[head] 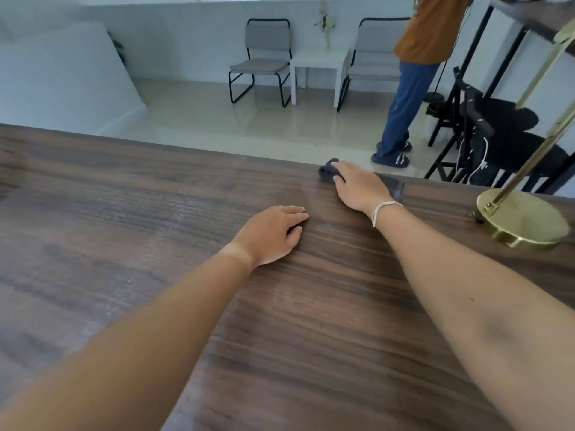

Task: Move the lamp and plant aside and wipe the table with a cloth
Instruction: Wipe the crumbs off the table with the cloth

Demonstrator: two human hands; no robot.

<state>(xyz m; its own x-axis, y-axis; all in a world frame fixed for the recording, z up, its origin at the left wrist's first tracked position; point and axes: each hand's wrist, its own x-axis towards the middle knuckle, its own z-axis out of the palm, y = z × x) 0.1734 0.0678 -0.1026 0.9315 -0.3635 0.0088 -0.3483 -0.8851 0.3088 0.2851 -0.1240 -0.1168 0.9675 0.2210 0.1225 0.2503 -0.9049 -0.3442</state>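
No words or labels can be read anywhere; the right hand point(361, 188) lies flat on top of a dark grey cloth point(392, 185), fingers stretched out and pressing it down at the far edge of the table point(124, 231); the cloth pokes out past the fingertips and again beside the wrist; it looks soft and bunched up; a white string bracelet point(383, 209) goes around the right wrist; the left hand point(271, 234) rests palm down on the bare wood, nearer than the right hand and to its left, fingers loosely together and holding nothing; it does not touch the cloth; the table is dark brown wood with long streaky lines; the lamp point(522, 217) stands on the right side of the table, away from both hands; it has a round shiny gold base and a thin gold pole leaning up and out of the picture; the plant cannot be made out on the table; past the table are a pale floor, two grey chairs point(259, 62) with a small white side table point(317, 62) between them, and a person point(413, 82) standing in an orange top and blue trousers
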